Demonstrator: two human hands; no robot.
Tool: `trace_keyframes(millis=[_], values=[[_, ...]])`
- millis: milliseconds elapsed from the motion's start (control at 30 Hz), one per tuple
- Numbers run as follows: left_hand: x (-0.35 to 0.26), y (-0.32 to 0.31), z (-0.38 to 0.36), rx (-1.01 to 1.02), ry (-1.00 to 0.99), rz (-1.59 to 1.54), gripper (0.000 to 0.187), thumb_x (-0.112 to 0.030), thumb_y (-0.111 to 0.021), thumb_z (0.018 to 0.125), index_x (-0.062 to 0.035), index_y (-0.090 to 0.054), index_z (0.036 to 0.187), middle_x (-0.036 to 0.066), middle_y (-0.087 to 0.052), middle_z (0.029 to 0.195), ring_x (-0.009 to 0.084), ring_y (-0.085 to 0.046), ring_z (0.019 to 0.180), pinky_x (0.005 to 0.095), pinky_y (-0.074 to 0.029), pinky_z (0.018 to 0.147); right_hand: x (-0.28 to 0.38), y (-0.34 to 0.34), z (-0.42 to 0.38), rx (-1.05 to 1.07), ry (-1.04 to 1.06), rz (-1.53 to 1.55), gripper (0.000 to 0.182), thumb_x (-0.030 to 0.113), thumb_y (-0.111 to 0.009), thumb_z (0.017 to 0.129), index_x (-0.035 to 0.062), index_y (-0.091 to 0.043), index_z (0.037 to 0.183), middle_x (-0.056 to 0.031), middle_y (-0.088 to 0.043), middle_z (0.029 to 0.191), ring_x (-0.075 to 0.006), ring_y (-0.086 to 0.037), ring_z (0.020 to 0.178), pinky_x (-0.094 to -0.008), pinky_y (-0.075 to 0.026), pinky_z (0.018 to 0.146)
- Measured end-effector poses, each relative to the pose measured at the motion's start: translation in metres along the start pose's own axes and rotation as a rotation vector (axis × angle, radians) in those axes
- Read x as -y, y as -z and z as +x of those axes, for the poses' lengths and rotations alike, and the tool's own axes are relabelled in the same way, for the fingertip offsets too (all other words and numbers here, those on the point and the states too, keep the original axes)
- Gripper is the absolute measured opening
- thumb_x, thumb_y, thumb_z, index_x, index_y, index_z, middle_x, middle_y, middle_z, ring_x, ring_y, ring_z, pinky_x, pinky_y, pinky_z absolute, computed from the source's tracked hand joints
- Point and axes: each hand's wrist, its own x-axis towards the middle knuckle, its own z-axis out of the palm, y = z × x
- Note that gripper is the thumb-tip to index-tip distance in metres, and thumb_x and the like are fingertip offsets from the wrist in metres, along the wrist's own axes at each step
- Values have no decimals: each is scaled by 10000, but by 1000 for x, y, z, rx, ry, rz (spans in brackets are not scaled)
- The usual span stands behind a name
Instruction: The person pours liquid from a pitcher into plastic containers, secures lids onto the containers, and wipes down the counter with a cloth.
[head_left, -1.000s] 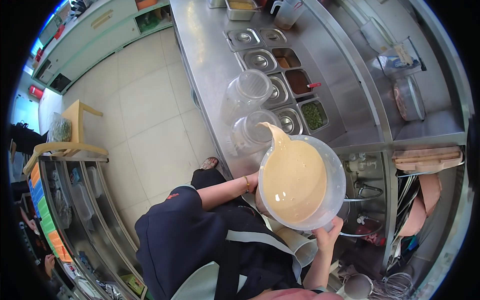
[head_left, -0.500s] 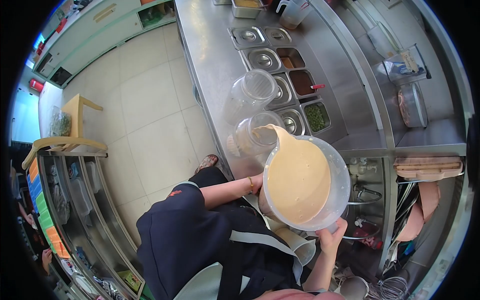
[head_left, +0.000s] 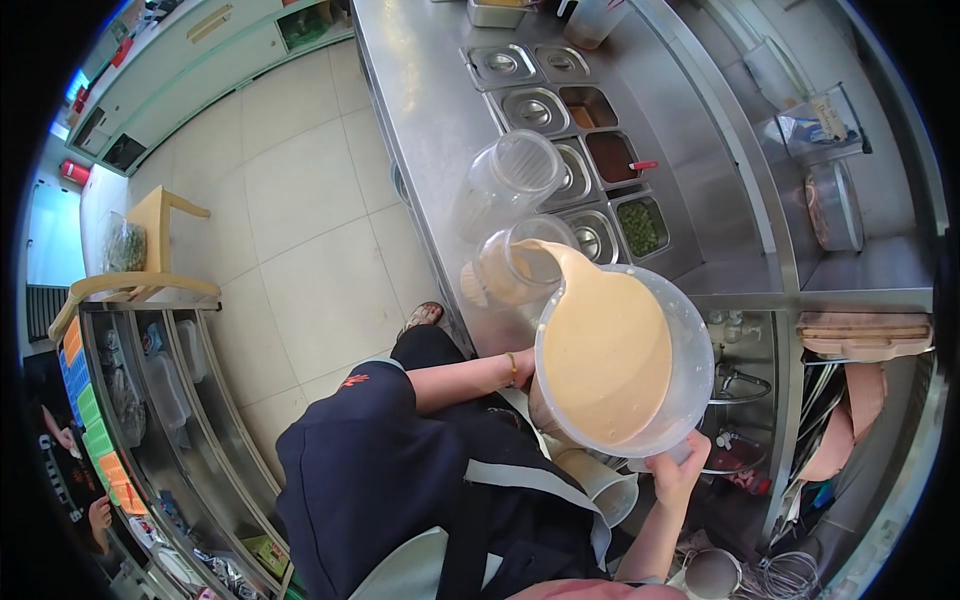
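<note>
A large translucent plastic pitcher full of creamy light-orange liquid is tilted in front of me. From its spout the liquid runs into a clear plastic container standing on the steel counter. My right hand is closed around the pitcher's handle. My left hand supports the pitcher's side, its fingers mostly hidden behind the wall. Just beyond the receiving container stands another clear container, with nothing visible in it.
Lidded steel pans, a pan of chopped greens and a pan of dark red sauce line the steel counter. Below me is another pitcher. A co-worker's hand shows beyond the left rack.
The stream keeps running and more liquid shows in the receiving container. The pitcher is tipped slightly further. The whole view has shifted a little.
</note>
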Motion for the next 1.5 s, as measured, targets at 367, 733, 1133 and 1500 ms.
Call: trace_keyframes(millis=[367,733,1133,1500], values=[[1,-8,0,29,25,-27,504,-468,-473,848,-108,-539,1195,48,-610,1102,167,-598,958,376,-482,790,15,3,5,43,-31,-29,188,71,-564,600,-57,-594,734,7,-578,634,-45,-481,563,-190,-379,528],[-1,-19,-6,74,33,-55,524,-492,-476,838,-109,-543,1189,57,-611,1100,179,-602,956,396,-487,782,21,2,10,92,-5,-30,152,64,-546,600,-45,-583,700,21,-524,546,-36,-440,461,-188,-324,435],[0,-32,-5,115,63,-76,547,-519,-478,827,-110,-547,1183,66,-613,1098,193,-608,953,418,-493,773,26,6,12,73,-17,-74,169,64,-525,588,-49,-579,701,21,-520,561,-33,-430,480,-187,-318,447],[1,-40,2,146,94,-106,567,-543,-481,816,-111,-551,1178,75,-615,1096,205,-612,951,438,-498,764,39,4,15,90,-45,-89,180,62,-505,581,-48,-574,705,12,-515,547,-40,-434,449,-193,-319,419]])
